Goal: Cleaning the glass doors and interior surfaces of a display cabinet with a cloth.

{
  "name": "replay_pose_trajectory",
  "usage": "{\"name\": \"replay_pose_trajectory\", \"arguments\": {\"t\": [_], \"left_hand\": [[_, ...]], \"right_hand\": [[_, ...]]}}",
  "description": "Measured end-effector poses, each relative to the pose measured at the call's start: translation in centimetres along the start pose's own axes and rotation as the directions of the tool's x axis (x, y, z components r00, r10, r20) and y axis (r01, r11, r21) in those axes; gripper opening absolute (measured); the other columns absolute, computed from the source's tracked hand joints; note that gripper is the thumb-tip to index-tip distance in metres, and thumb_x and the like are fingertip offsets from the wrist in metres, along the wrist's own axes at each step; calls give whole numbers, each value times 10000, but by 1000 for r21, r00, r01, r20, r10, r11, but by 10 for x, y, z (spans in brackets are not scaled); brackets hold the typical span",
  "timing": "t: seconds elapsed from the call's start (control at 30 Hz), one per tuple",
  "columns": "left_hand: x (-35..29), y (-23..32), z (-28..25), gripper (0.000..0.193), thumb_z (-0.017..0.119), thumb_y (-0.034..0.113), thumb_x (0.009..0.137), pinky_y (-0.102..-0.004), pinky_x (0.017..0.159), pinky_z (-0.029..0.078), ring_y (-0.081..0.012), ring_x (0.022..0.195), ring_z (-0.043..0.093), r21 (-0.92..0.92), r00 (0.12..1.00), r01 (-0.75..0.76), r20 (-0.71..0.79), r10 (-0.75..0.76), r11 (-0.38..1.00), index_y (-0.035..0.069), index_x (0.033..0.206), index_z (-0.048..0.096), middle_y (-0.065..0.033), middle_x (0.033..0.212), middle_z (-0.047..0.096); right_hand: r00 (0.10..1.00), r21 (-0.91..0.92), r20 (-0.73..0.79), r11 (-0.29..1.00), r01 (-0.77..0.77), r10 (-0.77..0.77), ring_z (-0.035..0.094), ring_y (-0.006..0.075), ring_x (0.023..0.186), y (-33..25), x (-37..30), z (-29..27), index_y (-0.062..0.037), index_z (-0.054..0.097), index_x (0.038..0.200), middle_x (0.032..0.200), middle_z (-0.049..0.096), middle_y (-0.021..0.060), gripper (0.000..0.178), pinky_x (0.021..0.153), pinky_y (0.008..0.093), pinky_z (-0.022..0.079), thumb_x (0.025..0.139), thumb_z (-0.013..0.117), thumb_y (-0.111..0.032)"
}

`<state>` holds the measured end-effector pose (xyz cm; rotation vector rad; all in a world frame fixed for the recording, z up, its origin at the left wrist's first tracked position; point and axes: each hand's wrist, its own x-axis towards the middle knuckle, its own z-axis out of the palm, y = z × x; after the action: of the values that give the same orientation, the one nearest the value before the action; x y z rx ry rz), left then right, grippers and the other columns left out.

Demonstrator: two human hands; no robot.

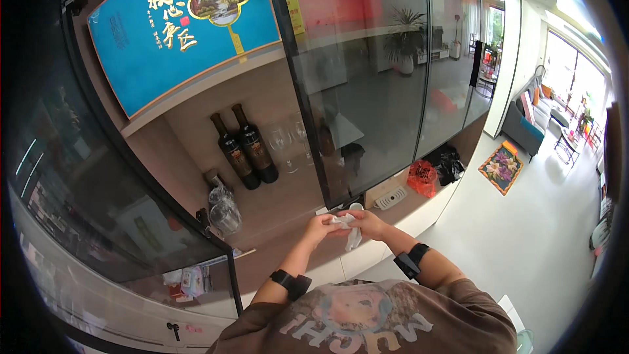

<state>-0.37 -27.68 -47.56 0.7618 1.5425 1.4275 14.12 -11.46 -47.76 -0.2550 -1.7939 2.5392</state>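
Note:
In front of me, both hands meet on a crumpled white tissue (354, 240), whose loose end hangs down between them. My left hand (318, 229) pinches its left part, and my right hand (369, 223) has its fingers closed on the upper right part. Just behind the hands, a small white cup (356, 207) stands at the cabinet counter. Parts of the tissue are hidden by my fingers.
An open glass door (196, 216) is on the left, with another glass panel (367, 72) on the right. Two dark wine bottles (246, 147), wine glasses (280, 137) and a plastic-wrapped item (224, 210) stand inside. A blue box (183, 33) sits above; a red bag (422, 177) lies right.

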Motion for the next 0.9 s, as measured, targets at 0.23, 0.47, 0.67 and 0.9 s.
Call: {"name": "replay_pose_trajectory", "arguments": {"t": [0.23,0.47,0.67,0.9], "left_hand": [[0,7,5,129,680,132,892,-225,811,475,-74,928,595,-144,995,-34,93,48,989,89,997,618,28,956,626],[3,13,19,211,513,110,949,-412,1004,513,-176,1070,605,-411,957,-7,262,125,912,71,1156,528,-51,1145,567],[-9,44,39,437,697,166,908,-371,895,572,-175,1084,626,-183,963,41,270,10,982,62,1302,540,-62,1193,605],[9,39,20,310,645,-12,806,-294,794,548,-147,919,666,-25,998,-59,20,59,998,50,1110,651,-25,1047,686]], "right_hand": [[949,-327,-315,940,-96,-13,522,69,664,8,-15,-32,-92,686,852,797,608,-42,165,622,215,412,853,774,-232],[941,77,-319,986,147,-115,619,109,821,-12,-26,-23,-97,664,987,890,657,-14,90,729,279,500,933,661,-168],[962,-197,-163,962,187,-220,607,67,809,-24,-31,-15,-65,707,1014,898,683,-17,168,712,242,486,906,720,-193],[830,-524,-353,826,207,-432,578,57,825,-42,-39,-37,-27,715,1027,897,671,-37,207,760,264,501,933,702,-211]]}}
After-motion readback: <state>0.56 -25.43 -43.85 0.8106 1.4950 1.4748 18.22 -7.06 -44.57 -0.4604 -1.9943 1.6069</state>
